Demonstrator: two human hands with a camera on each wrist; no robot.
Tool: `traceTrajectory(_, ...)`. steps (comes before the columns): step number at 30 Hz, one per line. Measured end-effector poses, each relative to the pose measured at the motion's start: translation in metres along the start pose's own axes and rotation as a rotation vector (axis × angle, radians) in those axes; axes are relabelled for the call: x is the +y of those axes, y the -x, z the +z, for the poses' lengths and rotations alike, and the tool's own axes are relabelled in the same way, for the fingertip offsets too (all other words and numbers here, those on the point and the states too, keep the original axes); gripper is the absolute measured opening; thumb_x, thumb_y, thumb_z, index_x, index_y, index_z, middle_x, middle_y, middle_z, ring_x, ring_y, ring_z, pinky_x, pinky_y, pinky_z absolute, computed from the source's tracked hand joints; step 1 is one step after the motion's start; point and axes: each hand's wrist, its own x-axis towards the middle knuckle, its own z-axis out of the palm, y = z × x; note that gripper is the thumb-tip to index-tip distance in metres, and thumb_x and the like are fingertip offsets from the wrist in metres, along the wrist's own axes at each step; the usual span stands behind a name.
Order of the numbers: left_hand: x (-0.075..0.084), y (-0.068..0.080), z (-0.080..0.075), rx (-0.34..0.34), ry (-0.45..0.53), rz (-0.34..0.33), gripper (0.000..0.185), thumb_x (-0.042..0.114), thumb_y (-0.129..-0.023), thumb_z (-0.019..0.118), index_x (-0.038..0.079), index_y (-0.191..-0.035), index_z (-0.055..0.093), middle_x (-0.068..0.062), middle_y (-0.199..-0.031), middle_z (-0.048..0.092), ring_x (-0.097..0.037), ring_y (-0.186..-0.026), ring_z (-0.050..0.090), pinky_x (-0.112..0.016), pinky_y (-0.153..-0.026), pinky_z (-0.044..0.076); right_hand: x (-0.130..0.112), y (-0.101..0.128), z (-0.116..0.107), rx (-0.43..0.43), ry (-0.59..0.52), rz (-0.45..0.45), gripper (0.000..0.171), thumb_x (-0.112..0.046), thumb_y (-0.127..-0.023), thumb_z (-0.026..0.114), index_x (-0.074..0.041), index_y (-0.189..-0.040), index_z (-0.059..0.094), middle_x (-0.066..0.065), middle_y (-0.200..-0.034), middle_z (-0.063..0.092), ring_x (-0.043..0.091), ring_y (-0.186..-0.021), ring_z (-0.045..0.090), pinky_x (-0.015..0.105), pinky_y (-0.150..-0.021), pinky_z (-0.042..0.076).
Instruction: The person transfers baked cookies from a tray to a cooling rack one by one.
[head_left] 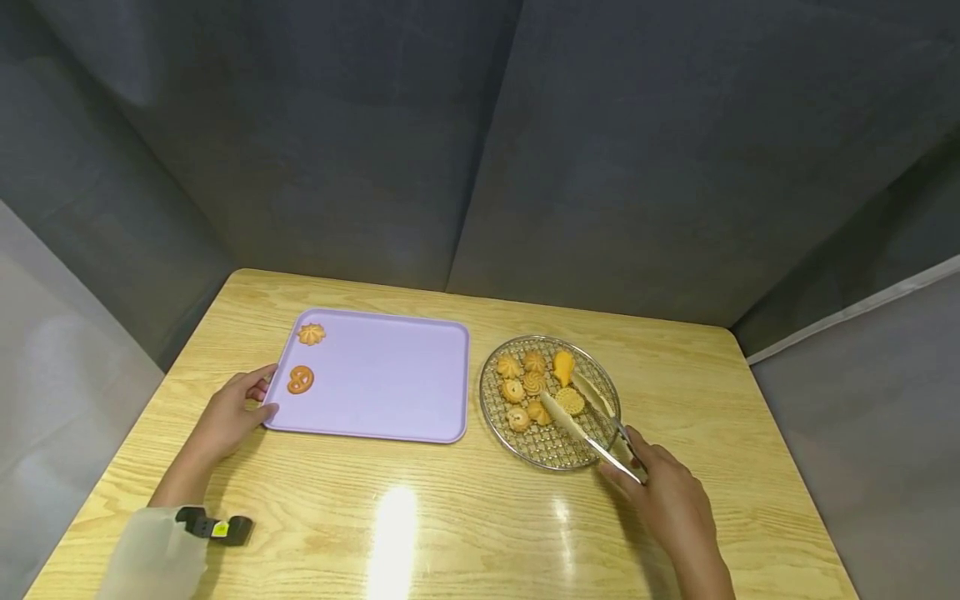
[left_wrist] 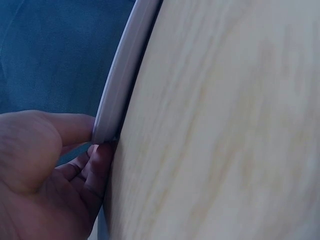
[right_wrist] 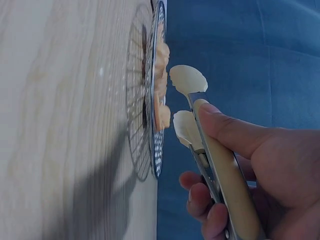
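Note:
My left hand (head_left: 231, 414) pinches the left edge of a lilac tray (head_left: 375, 383), thumb on the rim and fingers under it, as the left wrist view shows. A pretzel cookie (head_left: 301, 380) and a ridged star-shaped cookie (head_left: 311, 334) lie on the tray's left side. My right hand (head_left: 671, 492) grips a pair of tongs (right_wrist: 222, 170), whose pale tips are spread. These tips hang over the round wire rack (head_left: 551, 460), either side of a round cookie (head_left: 570, 402), and in the right wrist view they stand apart from the cookies.
Several other cookies (head_left: 534, 383) sit on the rack, among them an orange piece (head_left: 563, 367) near its far side. Tray and rack stand side by side on a wooden table (head_left: 315, 517). Dark grey panels (head_left: 360, 150) rise behind the table's far edge.

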Motion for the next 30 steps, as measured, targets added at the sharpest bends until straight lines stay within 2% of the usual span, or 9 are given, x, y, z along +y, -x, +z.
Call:
traceTrajectory(3, 0.0, 0.0, 0.0, -0.002, 0.008, -0.002, 0.065, -0.004, -0.092, 0.069, -0.009, -0.151, 0.043, -0.02, -0.117, 0.054, -0.033, -0.105, 0.052, -0.038, -0.085, 0.042, -0.007, -0.004, 0.002, -0.015, -0.007, -0.01, 0.075, -0.049, -0.095, 0.07, -0.013, -0.157, 0.045, 0.008, -0.108, 0.069, 0.029, -0.09, 0.069, 0.053, -0.073, 0.051)
traceTrajectory(8, -0.001, 0.001, -0.001, -0.001, 0.0, 0.003, 0.064, -0.003, -0.092, 0.068, -0.008, -0.151, 0.043, -0.019, -0.116, 0.054, -0.031, -0.105, 0.052, -0.031, -0.083, 0.041, -0.019, -0.01, 0.007, -0.019, -0.029, -0.038, 0.076, -0.05, -0.094, 0.07, -0.015, -0.156, 0.046, 0.011, -0.113, 0.069, 0.032, -0.094, 0.07, 0.058, -0.079, 0.051)
traceTrajectory(15, 0.0, 0.002, -0.001, -0.001, 0.009, 0.013, 0.063, -0.003, -0.093, 0.067, -0.008, -0.151, 0.043, -0.018, -0.117, 0.053, -0.031, -0.107, 0.052, -0.025, -0.081, 0.041, -0.037, -0.018, 0.014, -0.013, -0.079, -0.08, 0.076, -0.049, -0.091, 0.075, -0.015, -0.154, 0.05, 0.01, -0.115, 0.071, 0.03, -0.097, 0.07, 0.049, -0.073, 0.054)
traceTrajectory(21, 0.002, 0.002, -0.001, -0.002, 0.015, 0.009, 0.063, -0.003, -0.094, 0.068, -0.008, -0.151, 0.042, -0.019, -0.117, 0.054, -0.031, -0.107, 0.052, -0.022, -0.079, 0.041, -0.051, -0.026, 0.021, -0.023, -0.089, -0.12, 0.074, -0.045, -0.091, 0.076, -0.014, -0.153, 0.051, 0.007, -0.11, 0.071, 0.027, -0.093, 0.069, 0.048, -0.074, 0.053)
traceTrajectory(27, 0.002, 0.002, -0.002, 0.0, 0.012, 0.007, 0.063, -0.003, -0.094, 0.068, -0.008, -0.151, 0.043, -0.019, -0.117, 0.053, -0.031, -0.106, 0.051, -0.023, -0.079, 0.041, -0.066, -0.035, 0.03, -0.035, -0.098, -0.167, 0.074, -0.045, -0.089, 0.077, -0.019, -0.154, 0.051, 0.002, -0.104, 0.07, 0.018, -0.083, 0.065, 0.039, -0.066, 0.05)
traceTrajectory(30, 0.002, 0.002, -0.002, 0.001, 0.012, 0.0, 0.063, -0.003, -0.093, 0.068, -0.008, -0.151, 0.043, -0.019, -0.117, 0.053, -0.031, -0.106, 0.051, -0.024, -0.079, 0.041, -0.074, -0.041, 0.035, -0.041, -0.103, -0.193, 0.076, -0.046, -0.088, 0.078, -0.021, -0.154, 0.051, 0.0, -0.098, 0.068, 0.017, -0.082, 0.063, 0.04, -0.068, 0.051)
